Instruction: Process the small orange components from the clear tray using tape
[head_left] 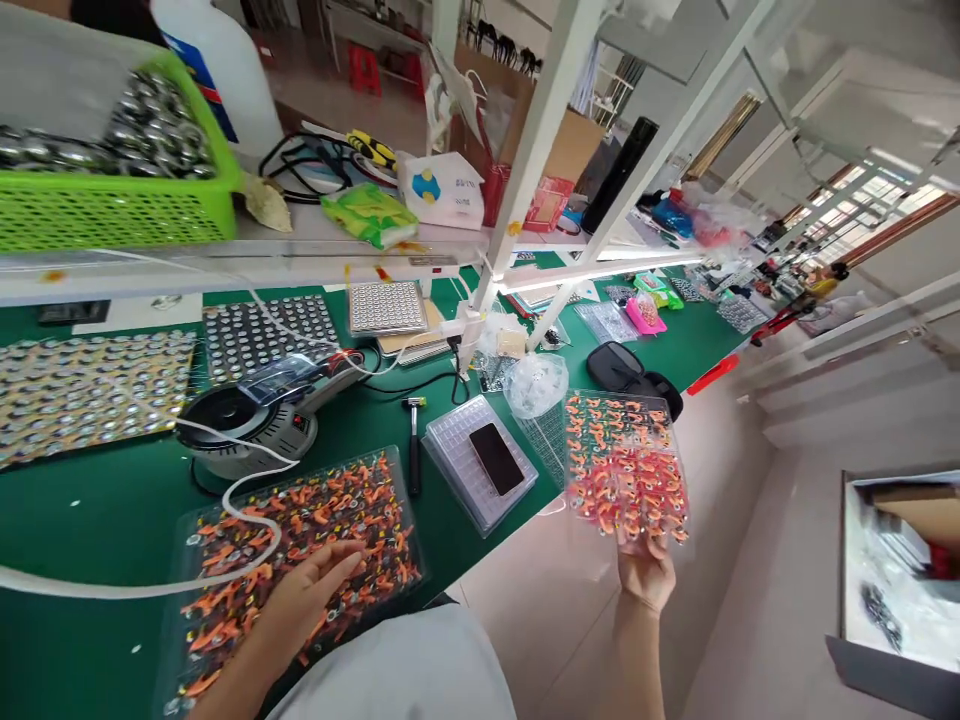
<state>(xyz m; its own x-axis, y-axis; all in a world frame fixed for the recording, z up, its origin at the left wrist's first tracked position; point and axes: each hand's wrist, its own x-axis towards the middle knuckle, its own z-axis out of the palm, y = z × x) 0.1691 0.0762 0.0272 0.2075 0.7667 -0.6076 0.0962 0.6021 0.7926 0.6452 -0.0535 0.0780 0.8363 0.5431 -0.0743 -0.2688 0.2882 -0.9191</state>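
My right hand [646, 578] grips the near edge of a clear plastic tray [628, 462]. Small orange parts sit in its compartments, and it is held up past the table's edge. My left hand [321, 585], fingers stretched out and nothing visible in them, is over a larger clear tray [375, 500] packed with small orange, black and yellow pieces. Whether it touches the pieces I cannot tell. Between the two trays are a hammer [414, 445] and a stack of clear compartment trays [461, 455] with a black phone [496, 458] on top.
A white cable [270, 545] runs across the larger tray. Behind it stands a grey device with a round black top [247, 430]. Boards of round metal pieces [97, 390] lie at left. A shelf above holds a green basket [120, 210]. A black case [622, 370] is beyond the held tray.
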